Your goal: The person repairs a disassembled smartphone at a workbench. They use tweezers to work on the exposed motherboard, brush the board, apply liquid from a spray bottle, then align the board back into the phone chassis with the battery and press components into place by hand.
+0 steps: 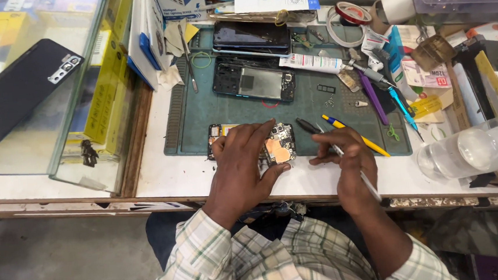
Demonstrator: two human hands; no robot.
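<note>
Head view shows the circuit board at the green mat's six-o'clock edge; your left hand lies flat on it, fingers spread; your right hand, at its three o'clock, pinches thin tweezers; an opened phone sits at twelve o'clock.

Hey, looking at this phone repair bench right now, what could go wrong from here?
The exposed green phone circuit board sits near the mat's front edge under the left hand; a slip of the thin metal tool in the right hand could scratch it. Tiny loose parts on the teal mat might scatter. The clear plastic cup lying nearby could roll.
</note>
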